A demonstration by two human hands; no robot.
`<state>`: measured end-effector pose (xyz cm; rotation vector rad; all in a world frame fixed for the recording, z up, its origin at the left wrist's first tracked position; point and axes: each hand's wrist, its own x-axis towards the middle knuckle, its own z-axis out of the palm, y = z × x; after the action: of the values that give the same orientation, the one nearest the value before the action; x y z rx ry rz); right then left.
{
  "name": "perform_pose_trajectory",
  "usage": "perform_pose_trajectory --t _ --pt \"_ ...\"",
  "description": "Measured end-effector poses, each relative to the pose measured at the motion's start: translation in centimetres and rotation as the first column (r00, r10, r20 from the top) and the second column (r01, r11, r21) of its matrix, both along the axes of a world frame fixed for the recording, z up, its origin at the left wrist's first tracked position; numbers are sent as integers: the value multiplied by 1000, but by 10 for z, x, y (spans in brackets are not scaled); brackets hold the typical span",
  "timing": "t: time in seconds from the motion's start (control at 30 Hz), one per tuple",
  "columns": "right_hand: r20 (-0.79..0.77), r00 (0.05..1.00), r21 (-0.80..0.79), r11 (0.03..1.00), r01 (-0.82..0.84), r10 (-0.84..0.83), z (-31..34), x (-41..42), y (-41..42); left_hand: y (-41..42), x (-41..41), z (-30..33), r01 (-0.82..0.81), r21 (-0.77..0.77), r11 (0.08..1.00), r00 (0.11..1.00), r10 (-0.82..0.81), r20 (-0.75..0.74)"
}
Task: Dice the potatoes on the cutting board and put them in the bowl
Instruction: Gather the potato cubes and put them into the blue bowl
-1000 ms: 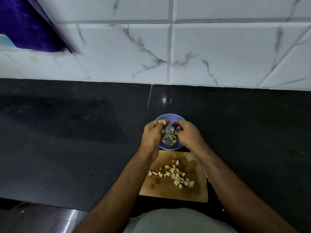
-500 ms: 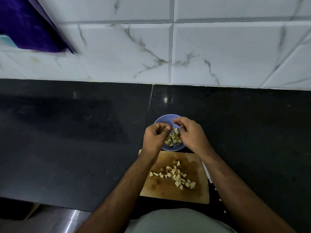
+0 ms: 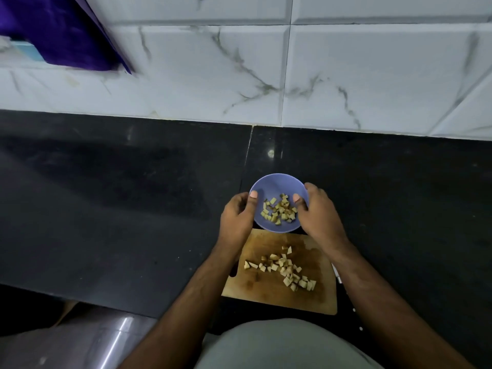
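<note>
A: Where are the diced potato pieces (image 3: pixel 280 210)?
B: Part in the purple bowl (image 3: pixel 277 183), part on the cutting board (image 3: pixel 316 299) just near it.
A: And the hands?
B: The left hand (image 3: pixel 237 220) and right hand (image 3: pixel 318 214) grip the bowl's opposite rims, thumbs hooked inside, on the black countertop (image 3: pixel 119 203).

txt: none legible | labels/brands/nos.: none | signs: none

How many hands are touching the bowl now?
2. The left hand grips the left rim of the purple bowl; the right hand grips its right rim, thumb inside.
</note>
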<state>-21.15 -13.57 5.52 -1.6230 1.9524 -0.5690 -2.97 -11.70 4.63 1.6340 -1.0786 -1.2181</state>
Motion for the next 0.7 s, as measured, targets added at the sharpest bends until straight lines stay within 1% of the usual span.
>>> perform_pose_trajectory --t 0.13,0.2,0.27,0.37,0.43,0.53,0.63,0.7 --pt "27 997 -61 996 -66 68 10 10 9 20 22 4 -82 -75 994 996 79 -32" --pt "19 991 -81 988 -130 132 15 18 19 34 34 7 -119 -118 986 993 119 -10" --pt "21 982 -62 981 -186 188 17 30 31 48 42 11 -166 -143 976 986 168 6" --pt "18 970 -22 970 -241 242 16 47 45 64 49 14 -246 -134 960 968 249 9" --pt "17 960 -8 960 -281 281 13 56 51 74 56 10 -254 -130 958 965 260 34" --pt "19 946 0 946 -325 325 6 65 56 83 67 0 -259 -118 959 955 272 118" --pt "-3 940 44 940 -339 340 -1 71 60 89 73 -9 -267 -111 957 946 282 160" --pt "-11 938 58 937 -345 346 -3 73 60 92 75 -10 -236 -108 966 944 254 210"
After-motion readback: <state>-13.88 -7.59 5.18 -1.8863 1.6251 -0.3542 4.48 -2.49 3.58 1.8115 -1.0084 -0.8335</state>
